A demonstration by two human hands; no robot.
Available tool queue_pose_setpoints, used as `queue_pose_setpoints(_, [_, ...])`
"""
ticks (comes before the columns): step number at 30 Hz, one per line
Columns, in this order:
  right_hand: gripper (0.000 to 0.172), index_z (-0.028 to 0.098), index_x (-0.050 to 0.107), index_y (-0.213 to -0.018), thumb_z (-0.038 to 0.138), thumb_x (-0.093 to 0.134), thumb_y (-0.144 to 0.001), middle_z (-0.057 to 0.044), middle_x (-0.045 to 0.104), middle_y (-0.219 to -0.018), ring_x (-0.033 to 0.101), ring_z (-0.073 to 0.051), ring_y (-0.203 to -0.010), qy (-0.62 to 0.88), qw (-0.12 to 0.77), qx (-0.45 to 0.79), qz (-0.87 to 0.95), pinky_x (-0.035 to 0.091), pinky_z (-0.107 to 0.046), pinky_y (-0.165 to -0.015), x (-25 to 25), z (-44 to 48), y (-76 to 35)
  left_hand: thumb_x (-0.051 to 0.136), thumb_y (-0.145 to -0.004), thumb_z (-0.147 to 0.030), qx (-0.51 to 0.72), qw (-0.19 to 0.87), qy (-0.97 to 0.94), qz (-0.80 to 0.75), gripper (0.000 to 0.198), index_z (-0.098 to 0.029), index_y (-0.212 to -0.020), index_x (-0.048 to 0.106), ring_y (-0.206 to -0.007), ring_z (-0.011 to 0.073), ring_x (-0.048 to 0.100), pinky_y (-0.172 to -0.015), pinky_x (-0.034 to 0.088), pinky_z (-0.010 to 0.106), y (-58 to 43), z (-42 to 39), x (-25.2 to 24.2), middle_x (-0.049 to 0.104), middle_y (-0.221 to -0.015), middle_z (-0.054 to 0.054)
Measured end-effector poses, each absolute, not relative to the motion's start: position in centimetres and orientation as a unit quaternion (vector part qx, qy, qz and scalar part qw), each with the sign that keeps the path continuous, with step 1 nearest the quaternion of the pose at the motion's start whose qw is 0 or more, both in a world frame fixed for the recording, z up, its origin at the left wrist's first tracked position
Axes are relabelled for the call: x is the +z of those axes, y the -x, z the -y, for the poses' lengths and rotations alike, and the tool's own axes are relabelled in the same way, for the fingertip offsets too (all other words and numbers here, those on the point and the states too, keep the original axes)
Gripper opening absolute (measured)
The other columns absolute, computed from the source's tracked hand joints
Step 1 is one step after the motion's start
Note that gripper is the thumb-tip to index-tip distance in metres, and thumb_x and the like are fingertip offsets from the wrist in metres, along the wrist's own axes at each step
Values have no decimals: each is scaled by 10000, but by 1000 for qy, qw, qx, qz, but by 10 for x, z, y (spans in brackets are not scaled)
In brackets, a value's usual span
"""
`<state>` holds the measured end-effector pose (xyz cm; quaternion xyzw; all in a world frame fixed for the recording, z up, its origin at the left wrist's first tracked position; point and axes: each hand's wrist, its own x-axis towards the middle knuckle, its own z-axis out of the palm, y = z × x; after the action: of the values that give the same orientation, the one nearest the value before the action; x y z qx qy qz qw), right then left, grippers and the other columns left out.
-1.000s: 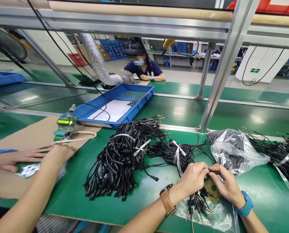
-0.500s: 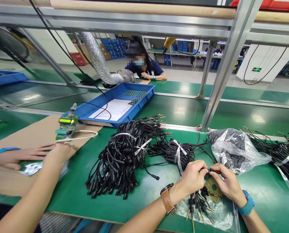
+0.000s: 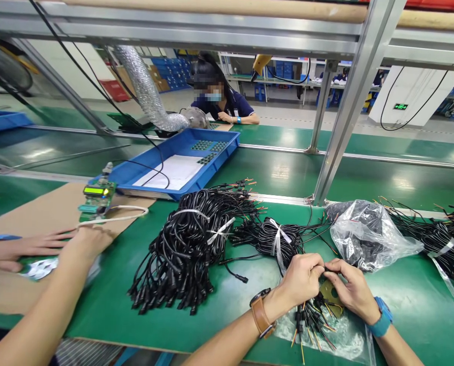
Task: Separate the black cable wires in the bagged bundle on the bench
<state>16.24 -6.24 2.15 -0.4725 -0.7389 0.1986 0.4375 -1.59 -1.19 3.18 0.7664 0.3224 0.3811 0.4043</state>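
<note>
On the green bench mat (image 3: 108, 284) lies a big tied bundle of black cables (image 3: 189, 249), beside a crumpled clear plastic bag (image 3: 371, 234). Nearer, the left hand (image 3: 301, 279) and right hand (image 3: 351, 290) meet, fingertips pinching a thin black wire (image 3: 328, 270) over a small brass-coloured plate (image 3: 330, 293).
</note>
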Motion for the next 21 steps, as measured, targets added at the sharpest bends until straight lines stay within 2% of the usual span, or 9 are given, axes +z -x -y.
queue_pose_setpoints(4, [87,231,664,-1004,197,586,-985,-44,731,-894,714,-180,-795,466,438,198,743,572,-260,-722,20,62,-162,516,-856,-98,363,410,-767,-335,216,-175,-656,492,-559,104,454,-558,301,236,16,12,34,510,-598,-30])
queue_pose_setpoints(9, [101,219,667,-1057,245,614,-976,-62,738,-944,719,-187,-837,484,441,215,725,592,-269,-756,23,61,-167,521,-885,-133,346,430,-767,-326,138,-172,-761,565,-643,124,545,-618,371,230,18,8,44,612,-703,-7])
queue_pose_setpoints(13, [122,215,654,-1079,267,621,-973,-74,736,-982,720,-191,-883,499,422,222,724,595,-275,-781,25,62,-173,519,-877,-118,331,435,-776,-315,95,-172,-821,574,-640,127,545,-616,383,232,21,5,52,618,-731,-7])
queue_pose_setpoints(21, [49,226,648,-985,225,599,-980,-54,745,-902,729,-185,-822,471,437,198,741,586,-259,-733,28,62,-165,538,-832,-66,328,406,-778,-349,145,-179,-745,558,-596,120,530,-595,348,238,20,8,43,597,-669,-18])
